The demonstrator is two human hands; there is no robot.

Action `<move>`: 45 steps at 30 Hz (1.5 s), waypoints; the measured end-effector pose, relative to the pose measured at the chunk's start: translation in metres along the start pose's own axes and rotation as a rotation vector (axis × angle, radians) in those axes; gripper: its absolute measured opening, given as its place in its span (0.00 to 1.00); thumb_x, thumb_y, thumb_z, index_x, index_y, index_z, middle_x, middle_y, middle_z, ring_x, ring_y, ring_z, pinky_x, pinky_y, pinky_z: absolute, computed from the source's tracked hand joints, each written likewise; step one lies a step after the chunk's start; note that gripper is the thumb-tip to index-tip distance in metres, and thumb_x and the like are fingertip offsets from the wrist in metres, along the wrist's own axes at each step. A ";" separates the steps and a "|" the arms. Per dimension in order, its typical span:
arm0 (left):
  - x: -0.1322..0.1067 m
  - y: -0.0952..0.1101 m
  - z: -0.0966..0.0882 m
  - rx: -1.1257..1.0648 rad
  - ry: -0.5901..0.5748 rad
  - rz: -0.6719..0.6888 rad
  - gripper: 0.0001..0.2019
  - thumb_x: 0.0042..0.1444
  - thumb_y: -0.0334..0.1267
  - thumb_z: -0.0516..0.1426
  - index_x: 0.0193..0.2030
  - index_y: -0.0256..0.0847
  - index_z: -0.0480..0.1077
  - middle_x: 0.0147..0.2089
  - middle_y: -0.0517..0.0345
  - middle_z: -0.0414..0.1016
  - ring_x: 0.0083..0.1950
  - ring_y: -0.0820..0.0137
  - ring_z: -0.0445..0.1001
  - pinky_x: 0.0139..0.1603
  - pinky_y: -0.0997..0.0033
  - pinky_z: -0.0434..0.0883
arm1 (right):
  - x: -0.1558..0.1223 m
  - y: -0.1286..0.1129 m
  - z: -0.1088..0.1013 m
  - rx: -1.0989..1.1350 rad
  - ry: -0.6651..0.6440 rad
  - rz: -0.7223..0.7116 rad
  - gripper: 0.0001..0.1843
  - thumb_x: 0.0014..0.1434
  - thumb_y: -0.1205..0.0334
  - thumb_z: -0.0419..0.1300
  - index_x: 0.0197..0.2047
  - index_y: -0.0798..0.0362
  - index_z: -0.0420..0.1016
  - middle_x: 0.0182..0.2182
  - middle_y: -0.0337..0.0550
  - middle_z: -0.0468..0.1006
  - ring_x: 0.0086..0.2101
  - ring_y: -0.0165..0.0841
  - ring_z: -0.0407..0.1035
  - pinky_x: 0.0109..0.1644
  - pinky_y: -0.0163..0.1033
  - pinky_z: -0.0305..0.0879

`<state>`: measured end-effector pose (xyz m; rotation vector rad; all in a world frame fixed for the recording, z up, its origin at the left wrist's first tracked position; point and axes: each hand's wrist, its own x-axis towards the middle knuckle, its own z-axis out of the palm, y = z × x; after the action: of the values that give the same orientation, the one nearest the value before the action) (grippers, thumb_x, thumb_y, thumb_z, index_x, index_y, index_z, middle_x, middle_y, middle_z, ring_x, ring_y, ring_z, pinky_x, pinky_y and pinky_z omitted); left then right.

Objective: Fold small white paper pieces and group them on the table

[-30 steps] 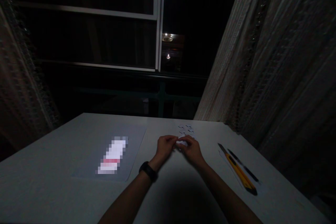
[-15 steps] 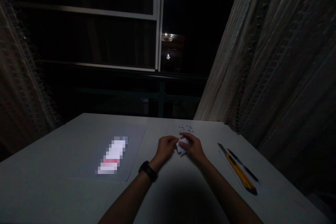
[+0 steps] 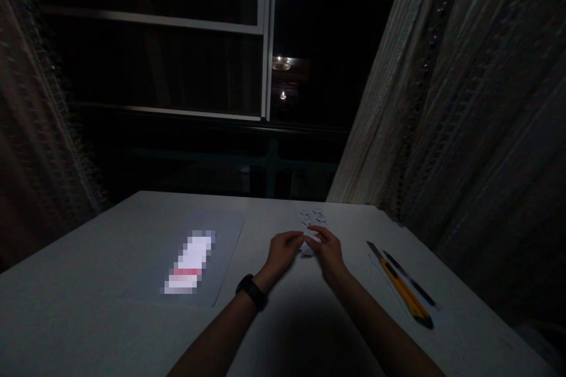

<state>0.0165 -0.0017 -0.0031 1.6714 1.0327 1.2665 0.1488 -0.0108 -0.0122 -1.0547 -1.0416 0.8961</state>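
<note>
Regripped the little paper, still hanging on with both hands

So half a second ago the small white folded piece of paper (image 3: 307, 249) had more of its pointed, creased faces on show between the fingers. Now it's been turned: a pale flap pokes out below the right thumb and the rest is mostly tucked behind fingers.

The left hand (image 3: 283, 250), the one with the black wristband (image 3: 251, 291), is closed in a pinch at the paper's left side. The right hand (image 3: 329, 250) grips it from the other side, thumb underneath, index finger stretched over the top. Fingertips are nearly meeting, so I can't tell exactly which edge each one has.

My read: that's a change of grip, not a new job. The paper's still being worked in hand, near the middle of the white table (image 3: 88, 283), just this side of the small white paper bits with dark marks (image 3: 318, 213).

Nothing else has budged. The yellow-and-black utility knife (image 3: 400, 288) and slim dark pen (image 3: 409, 278) lie off to the right, and the big flat white sheet (image 3: 230, 253) is over on the left, apart from both hands.
</note>
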 end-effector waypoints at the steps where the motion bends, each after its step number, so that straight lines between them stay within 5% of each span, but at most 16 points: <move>1: -0.001 0.000 0.000 -0.018 -0.001 -0.009 0.14 0.48 0.41 0.55 0.37 0.36 0.75 0.37 0.51 0.77 0.39 0.64 0.74 0.41 0.68 0.69 | -0.001 0.001 0.001 0.010 0.017 0.001 0.21 0.37 0.58 0.67 0.37 0.54 0.74 0.26 0.39 0.73 0.24 0.32 0.69 0.26 0.38 0.66; 6: -0.003 0.002 -0.002 -0.063 -0.015 -0.019 0.14 0.50 0.41 0.54 0.39 0.36 0.75 0.39 0.51 0.77 0.41 0.63 0.74 0.44 0.65 0.68 | -0.003 0.003 0.004 -0.059 0.029 -0.066 0.15 0.38 0.58 0.66 0.33 0.54 0.77 0.34 0.46 0.78 0.36 0.40 0.71 0.39 0.45 0.67; 14: -0.007 0.005 -0.003 -0.019 -0.006 0.022 0.15 0.50 0.40 0.55 0.42 0.38 0.74 0.42 0.49 0.76 0.43 0.64 0.73 0.45 0.66 0.68 | -0.006 -0.001 0.003 -0.164 0.035 -0.133 0.14 0.41 0.57 0.64 0.33 0.53 0.78 0.33 0.47 0.79 0.36 0.41 0.72 0.44 0.46 0.65; 34: -0.004 0.008 -0.006 -0.139 0.135 -0.099 0.15 0.41 0.39 0.61 0.38 0.36 0.75 0.37 0.49 0.77 0.39 0.62 0.74 0.43 0.65 0.69 | -0.011 -0.013 0.008 -0.242 0.011 -0.147 0.12 0.43 0.57 0.63 0.32 0.54 0.75 0.24 0.43 0.78 0.27 0.37 0.72 0.30 0.39 0.68; 45: 0.003 -0.003 -0.008 -0.130 0.074 -0.017 0.13 0.46 0.42 0.58 0.37 0.37 0.75 0.38 0.50 0.77 0.40 0.62 0.74 0.43 0.64 0.70 | -0.006 -0.009 0.007 -0.158 0.001 -0.122 0.12 0.43 0.58 0.63 0.32 0.55 0.73 0.23 0.41 0.77 0.26 0.35 0.72 0.30 0.37 0.67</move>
<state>0.0090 0.0027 -0.0037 1.5251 0.9844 1.3633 0.1411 -0.0171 -0.0044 -1.1098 -1.1783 0.7240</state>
